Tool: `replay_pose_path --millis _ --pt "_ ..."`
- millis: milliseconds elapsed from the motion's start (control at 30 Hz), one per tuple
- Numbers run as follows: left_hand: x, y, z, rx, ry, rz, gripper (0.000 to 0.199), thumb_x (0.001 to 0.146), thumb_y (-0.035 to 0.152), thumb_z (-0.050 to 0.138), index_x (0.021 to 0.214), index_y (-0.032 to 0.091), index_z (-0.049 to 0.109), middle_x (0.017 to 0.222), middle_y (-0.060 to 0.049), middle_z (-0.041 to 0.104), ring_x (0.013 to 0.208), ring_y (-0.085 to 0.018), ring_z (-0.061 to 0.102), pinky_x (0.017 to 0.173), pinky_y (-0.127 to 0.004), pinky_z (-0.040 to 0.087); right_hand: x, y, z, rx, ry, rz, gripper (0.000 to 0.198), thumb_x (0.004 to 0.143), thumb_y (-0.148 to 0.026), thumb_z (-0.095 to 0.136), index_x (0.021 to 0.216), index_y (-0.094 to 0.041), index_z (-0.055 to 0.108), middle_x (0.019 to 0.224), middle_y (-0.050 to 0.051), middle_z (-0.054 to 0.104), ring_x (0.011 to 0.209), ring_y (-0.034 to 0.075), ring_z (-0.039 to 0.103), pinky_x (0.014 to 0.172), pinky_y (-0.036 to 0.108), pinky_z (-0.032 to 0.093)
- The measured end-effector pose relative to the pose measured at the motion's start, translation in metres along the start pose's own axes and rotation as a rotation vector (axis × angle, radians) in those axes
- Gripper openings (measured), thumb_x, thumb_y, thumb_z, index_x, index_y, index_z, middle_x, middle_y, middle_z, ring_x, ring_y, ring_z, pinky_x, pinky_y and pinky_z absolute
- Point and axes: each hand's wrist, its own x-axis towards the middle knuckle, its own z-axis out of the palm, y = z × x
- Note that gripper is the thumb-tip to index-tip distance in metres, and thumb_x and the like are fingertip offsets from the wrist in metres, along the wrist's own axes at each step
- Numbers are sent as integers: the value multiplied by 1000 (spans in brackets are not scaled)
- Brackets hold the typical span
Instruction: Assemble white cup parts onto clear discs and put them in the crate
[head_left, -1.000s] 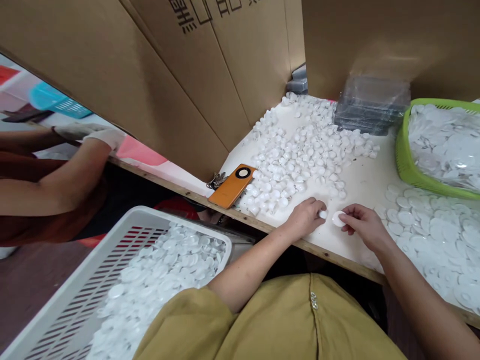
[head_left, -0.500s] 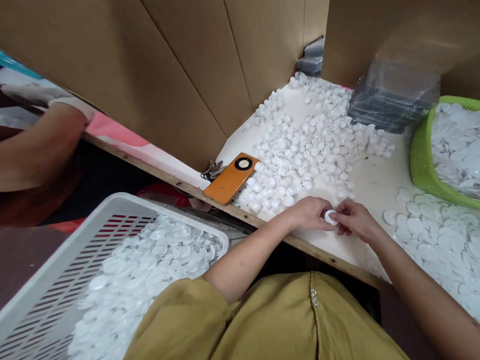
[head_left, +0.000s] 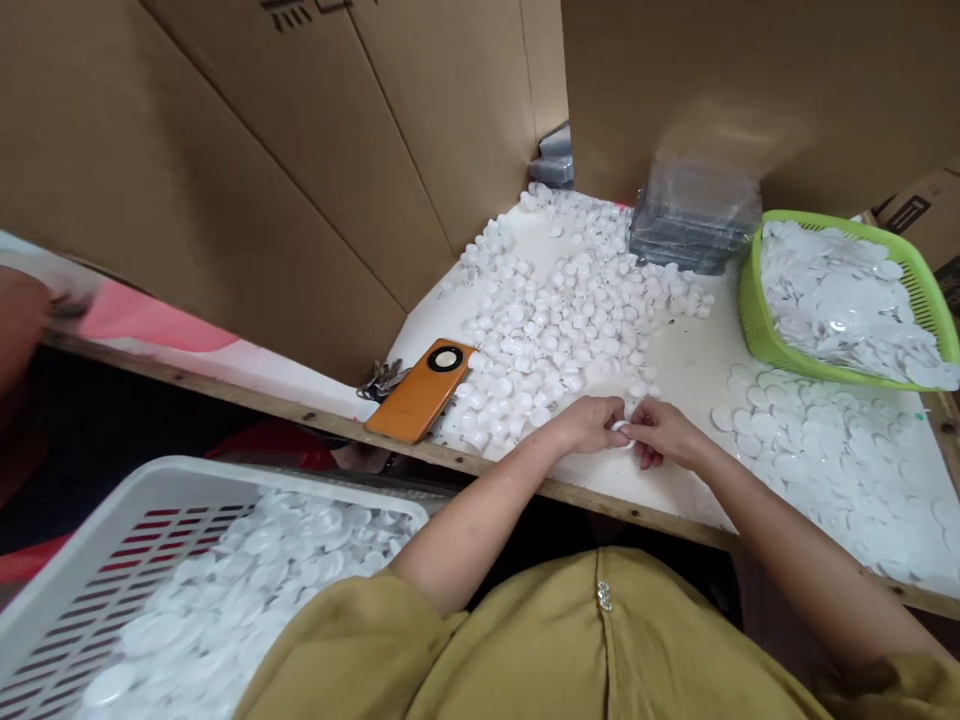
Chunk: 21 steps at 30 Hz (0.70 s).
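Over the table's front edge, my left hand (head_left: 592,424) and my right hand (head_left: 662,432) meet with fingertips pinched around one small white round plastic piece (head_left: 622,427). Both hands are closed on it, and the fingers partly cover it. Just beyond them spreads a heap of small white round plastic caps (head_left: 555,330). To the right of my right hand lie many flat, translucent white discs (head_left: 817,450), spread over the table.
An orange phone (head_left: 420,392) and keys (head_left: 384,380) lie at the table's left edge. A white basket (head_left: 172,480) of white pieces stands lower left, a green basket (head_left: 757,310) of discs at right. Clear plastic packs (head_left: 694,215) stand before cardboard (head_left: 750,90). Another person's arm (head_left: 19,320) shows far left.
The view has swung right, so the table things sit further left and the whole green basket shows. Both hands stay together on the white piece, which is now turned more edge-on.
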Motion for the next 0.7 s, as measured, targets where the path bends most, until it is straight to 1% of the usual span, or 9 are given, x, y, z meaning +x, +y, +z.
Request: replay_pose_path --millis 100,233,333,367,433,467,533,633,700 --pt "-30 -3 -5 -110 58 2 19 69 29 65 83 18 58 71 4 55 66 -12 51 59 -21 36 -15 12 -17 -131 157 -132 21 83 -41 57 84 -20 53 63 -1 63 44 12 56 42 23 41" --pt "-134 -40 -35 -114 163 -91 25 72 38 59 87 19 63 76 2 60 70 -14 54 63 -22 40 -35 40 -72 -715 646 -211 29 82 -46 57 93 -20 63 89 8 64 75 21 62 64 31 46" --pt "-227 -81 -59 51 109 -409 39 72 48 58 97 21 68 79 0 67 73 -19 60 67 -25 43 -41 61 -103 -1040 656 -212 32 80 -44 61 95 -16 67 95 12 60 88 26 59 72 34 44" --pt "-250 -91 -63 132 131 -562 43 69 50 59 98 21 69 76 -1 68 72 -22 61 68 -27 43 -41 65 -107 -1092 623 -224 30 81 -43 61 93 -16 68 92 12 60 87 26 59 73 33 43" --pt "-274 -98 -66 248 240 -734 47 68 53 58 100 20 70 80 -5 71 77 -26 63 71 -30 45 -38 69 -106 -1149 585 -248 26 83 -40 57 87 -17 68 85 10 60 83 24 58 72 32 41" --pt "-274 -94 -64 280 320 -740 46 70 54 56 99 21 70 85 -6 71 81 -26 64 73 -31 46 -37 69 -103 -1167 591 -254 25 85 -38 55 85 -17 68 84 9 60 81 24 58 70 32 40" --pt "-248 -73 -54 286 483 -616 41 77 53 50 96 21 69 95 -6 71 88 -25 63 79 -32 47 -34 66 -95 -1192 633 -263 27 87 -34 49 81 -16 68 82 10 61 79 25 58 67 33 38" --pt "-164 -26 -31 229 632 -333 30 83 40 49 95 20 67 98 -6 67 89 -21 62 82 -30 49 -30 64 -86 -1173 703 -313 29 89 -25 43 83 -15 69 82 11 63 79 25 59 65 35 36" --pt "-99 3 -15 195 613 -122 28 83 28 49 106 21 63 103 -6 62 90 -18 61 82 -29 50 -29 67 -84 -1130 721 -363 29 89 -21 41 88 -14 69 82 12 65 78 25 60 66 35 37"
